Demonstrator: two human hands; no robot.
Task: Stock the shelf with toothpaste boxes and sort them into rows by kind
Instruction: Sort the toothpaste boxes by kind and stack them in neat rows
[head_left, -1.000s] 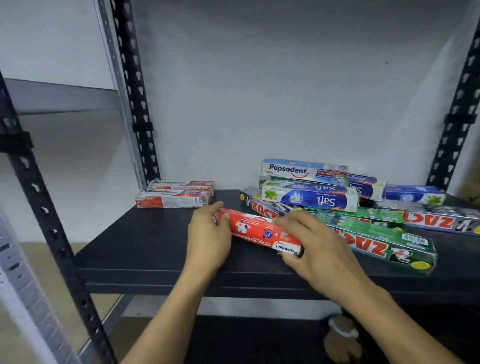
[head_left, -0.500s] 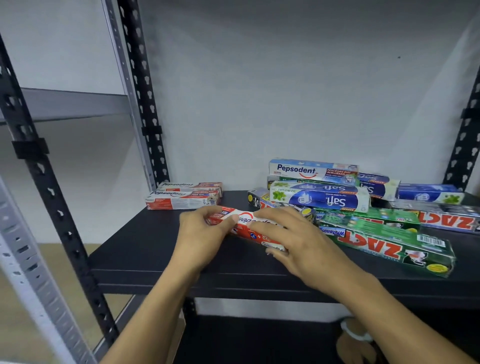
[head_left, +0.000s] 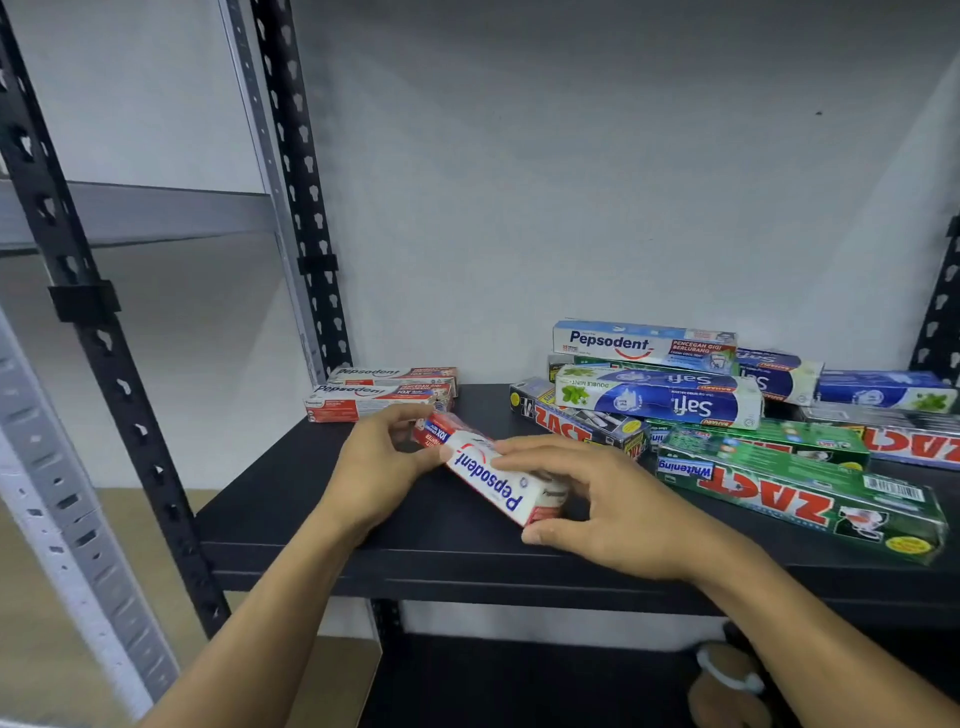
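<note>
Both hands hold one red and white Pepsodent box (head_left: 485, 475) just above the black shelf (head_left: 291, 499). My left hand (head_left: 382, 465) grips its far left end, and my right hand (head_left: 597, 496) curls over its near right end. Two more red Pepsodent boxes (head_left: 382, 397) lie stacked at the shelf's back left. On the right is a loose pile: a blue Pepsodent box (head_left: 644, 345) on top, blue Safi boxes (head_left: 660, 402), green Zact boxes (head_left: 800, 499) and a black Zact box (head_left: 576, 421).
Black slotted uprights (head_left: 301, 197) frame the shelf at left and right, with a grey rack (head_left: 67, 519) farther left. A white wall closes the back. Below the shelf a brown object with a white band (head_left: 727, 680) lies on a lower level.
The held Pepsodent box has rolled from its red face to its white logo face and turned more end-on, while shifting left toward the stacked red boxes. The view moved closer.
</note>
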